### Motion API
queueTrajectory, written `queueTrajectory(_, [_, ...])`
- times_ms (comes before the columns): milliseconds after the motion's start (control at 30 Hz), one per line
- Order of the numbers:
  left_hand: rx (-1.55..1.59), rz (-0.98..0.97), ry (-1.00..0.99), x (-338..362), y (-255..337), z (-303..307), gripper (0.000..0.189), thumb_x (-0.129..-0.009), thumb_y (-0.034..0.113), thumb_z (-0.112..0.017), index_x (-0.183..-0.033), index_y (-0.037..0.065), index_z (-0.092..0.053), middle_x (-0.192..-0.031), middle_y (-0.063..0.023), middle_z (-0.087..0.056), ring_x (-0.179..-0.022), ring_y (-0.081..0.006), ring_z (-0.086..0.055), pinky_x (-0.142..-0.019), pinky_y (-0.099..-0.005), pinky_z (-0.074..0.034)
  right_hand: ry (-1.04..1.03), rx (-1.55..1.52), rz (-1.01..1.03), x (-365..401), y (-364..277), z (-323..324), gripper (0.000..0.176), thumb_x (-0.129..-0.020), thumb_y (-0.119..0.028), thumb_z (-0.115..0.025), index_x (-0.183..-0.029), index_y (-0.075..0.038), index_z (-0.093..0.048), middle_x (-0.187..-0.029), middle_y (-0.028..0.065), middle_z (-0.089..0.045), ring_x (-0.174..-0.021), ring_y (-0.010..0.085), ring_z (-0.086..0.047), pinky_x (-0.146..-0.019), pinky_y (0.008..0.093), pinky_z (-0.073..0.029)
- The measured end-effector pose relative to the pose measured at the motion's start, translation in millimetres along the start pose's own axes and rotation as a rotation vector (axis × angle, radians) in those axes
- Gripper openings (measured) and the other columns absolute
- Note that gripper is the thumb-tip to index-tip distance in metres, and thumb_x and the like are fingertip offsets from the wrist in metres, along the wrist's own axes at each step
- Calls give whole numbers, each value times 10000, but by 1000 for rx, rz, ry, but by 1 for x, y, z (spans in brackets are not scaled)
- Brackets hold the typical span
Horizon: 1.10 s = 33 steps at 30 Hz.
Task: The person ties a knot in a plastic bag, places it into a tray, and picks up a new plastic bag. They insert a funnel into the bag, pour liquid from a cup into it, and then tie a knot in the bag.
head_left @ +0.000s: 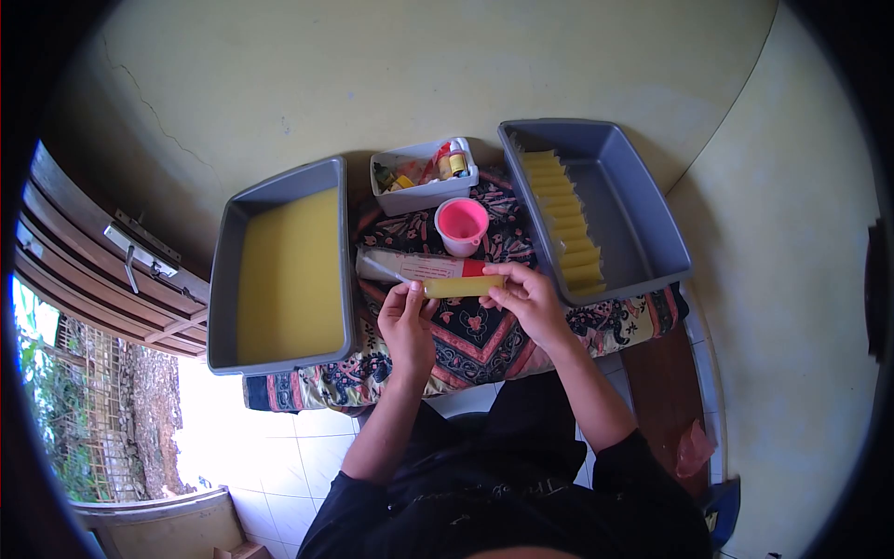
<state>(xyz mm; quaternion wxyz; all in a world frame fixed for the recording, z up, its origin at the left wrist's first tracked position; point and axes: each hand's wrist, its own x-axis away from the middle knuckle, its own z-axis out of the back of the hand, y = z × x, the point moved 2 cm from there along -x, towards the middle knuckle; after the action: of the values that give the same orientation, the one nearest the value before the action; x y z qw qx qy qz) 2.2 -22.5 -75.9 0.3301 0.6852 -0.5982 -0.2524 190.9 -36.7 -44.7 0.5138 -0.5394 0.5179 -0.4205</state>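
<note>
Both hands hold one long thin plastic tube filled with yellow liquid (463,286), level above the patterned cloth. My left hand (407,321) pinches its left end and my right hand (524,296) grips its right end. Just behind the tube lies a white device with a red end (419,266). A pink cup (462,224) stands beyond it.
A grey tray of yellow liquid (223,279) sits at the left. A grey tray (643,214) at the right holds a row of several filled yellow tubes (563,219). A small white box of bottles (421,196) stands at the back. The patterned cloth (484,340) covers the low table.
</note>
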Motion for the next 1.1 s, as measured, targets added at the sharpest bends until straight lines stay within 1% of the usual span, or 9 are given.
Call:
queueTrajectory(433, [-183, 70, -223, 4, -8, -36, 80, -901, 32, -603, -979, 16, -593, -924, -59, -634, -842, -121, -606, -775, -272, -486, 105, -13, 100, 13, -20, 45, 236, -925, 27, -521, -1159, 62, -531, -1041, 145, -629, -936, 174, -651, -828, 287, -556])
queueTrajectory(500, [-250, 66, -241, 4, -11, -48, 94, -890, 19, -616, -980, 11, -592, -913, -58, -634, -832, -114, -603, -765, -262, -482, 168, 154, 121, 19, -33, 57, 245, -930, 28, -502, -1172, 54, -537, -1079, 126, -611, -973, 184, -634, -883, 318, -545])
queueTrajectory(633, [-374, 31, -414, 4, -24, -80, 138, -847, 9, -673, -966, -7, -604, -878, -46, -650, -796, -89, -600, -717, -228, -472, 280, 374, 126, 24, -51, 94, 237, -906, 47, -535, -1139, 36, -577, -1028, 101, -630, -889, 145, -646, -811, 271, -543])
queueTrajectory(700, [-759, -92, -503, 2, -28, -97, 114, -825, 49, -705, -900, -6, -639, -831, -49, -673, -779, -83, -616, -722, -232, -474, 330, 440, 112, 27, -52, 115, 229, -876, 42, -587, -1102, 17, -605, -948, 120, -664, -889, 173, -671, -761, 274, -538])
queueTrajectory(733, [-871, -148, -529, 0, -30, -105, 125, -783, 52, -733, -863, -14, -662, -867, -79, -692, -802, -131, -643, -746, -267, -503, 345, 523, 100, 28, -54, 124, 224, -869, 36, -599, -1090, 10, -615, -931, 126, -671, -877, 184, -673, -759, 288, -536])
queueTrajectory(767, [-868, -145, -539, -2, -33, -114, 125, -783, 52, -733, -863, -14, -662, -867, -79, -692, -802, -131, -643, -746, -267, -503, 360, 606, 87, 29, -56, 132, 218, -862, 30, -612, -1078, 4, -625, -913, 131, -677, -866, 194, -675, -757, 302, -535])
queueTrajectory(867, [-1003, -492, -761, -7, -44, -137, 111, -700, 22, -742, -803, 22, -702, -912, -144, -690, -887, -279, -667, -821, -372, -494, 398, 692, 78, 33, -56, 153, 207, -849, 15, -629, -1056, 1, -631, -892, 169, -679, -830, 243, -675, -748, 326, -523])
queueTrajectory(967, [-1135, -641, -830, -6, -46, -158, 129, -693, 52, -745, -818, 57, -717, -953, -144, -680, -949, -299, -639, -885, -418, -452, 376, 792, 21, 32, -66, 164, 202, -835, 6, -630, -1038, 5, -632, -863, 194, -673, -804, 288, -669, -736, 349, -511])
queueTrajectory(1100, [-1318, -582, -1008, -16, -63, -171, 127, -679, 58, -690, -784, 110, -737, -990, -147, -667, -1054, -278, -587, -984, -430, -367, 324, 921, -43, 22, -63, 176, 182, -812, -6, -618, -991, 14, -643, -833, 219, -661, -788, 361, -647, -728, 403, -487])
